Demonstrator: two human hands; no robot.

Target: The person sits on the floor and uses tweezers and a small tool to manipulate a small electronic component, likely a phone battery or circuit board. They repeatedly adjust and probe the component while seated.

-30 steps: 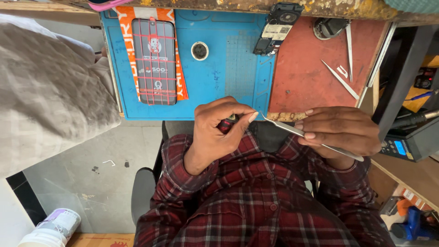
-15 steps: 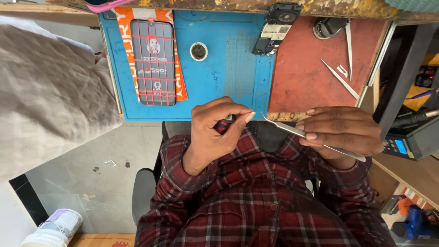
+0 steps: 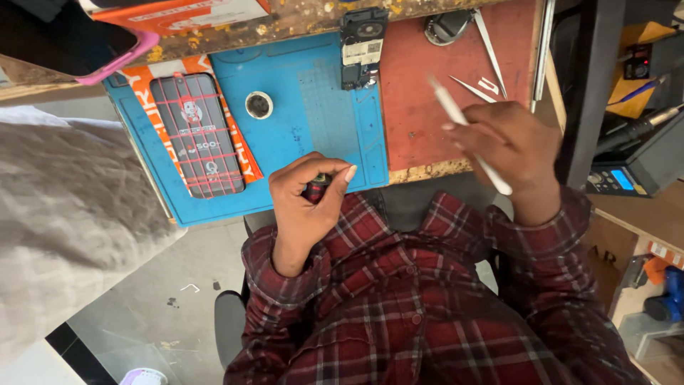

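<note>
My left hand (image 3: 310,198) is curled at the near edge of the blue work mat (image 3: 313,114), its fingertips pinched on a small dark part that is mostly hidden. My right hand (image 3: 509,146) hovers over the red mat (image 3: 420,114), gripping a thin white tool (image 3: 456,114) that points up and left and is blurred. On the blue mat lie a phone-shaped piece with a red grid pattern (image 3: 198,135) and a small round ring (image 3: 258,105). A dismantled dark phone part (image 3: 362,44) lies at the far edge between the two mats.
Metal tweezers (image 3: 490,50) and another pointed pair (image 3: 472,88) lie on the red mat. A device with a blue display (image 3: 621,178) stands at the right. Grey cloth (image 3: 64,214) fills the left. A pink-cased phone (image 3: 107,53) rests at the top left.
My right hand has lifted away from the left hand and moved up over the red mat with the thin tool. My left hand stayed put, pinched on the small part.
</note>
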